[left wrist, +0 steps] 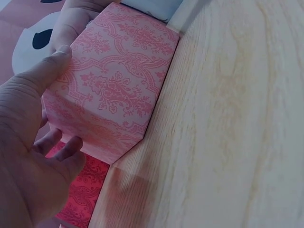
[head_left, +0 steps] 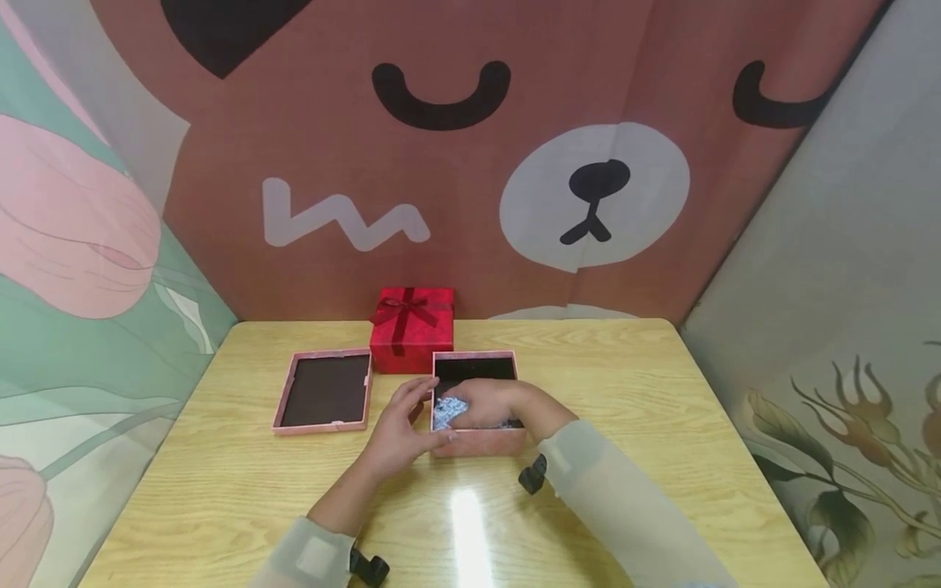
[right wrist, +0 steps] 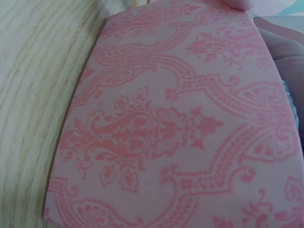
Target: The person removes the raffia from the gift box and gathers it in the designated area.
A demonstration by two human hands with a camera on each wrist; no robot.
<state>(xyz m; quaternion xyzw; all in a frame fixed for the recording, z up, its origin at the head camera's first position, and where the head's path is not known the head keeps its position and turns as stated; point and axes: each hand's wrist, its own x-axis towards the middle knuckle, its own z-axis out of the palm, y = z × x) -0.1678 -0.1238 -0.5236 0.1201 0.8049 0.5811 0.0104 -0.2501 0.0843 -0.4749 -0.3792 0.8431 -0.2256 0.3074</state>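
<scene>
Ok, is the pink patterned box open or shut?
Open: the box is uncovered, with blue shreds and the right hand visible inside.

Crinkled blue material (head_left: 448, 410); partly hidden

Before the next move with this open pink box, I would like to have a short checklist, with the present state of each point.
1. Pink box flat on the table: ok.
2. Left hand holding the box near its front left corner: ok.
3. Right hand out of the box: not ok, it is inside.
4. Blue shredded filler spread evenly: cannot tell, the right hand hides part.
5. Lid off: ok, it lies to the left, inner side up.
</scene>
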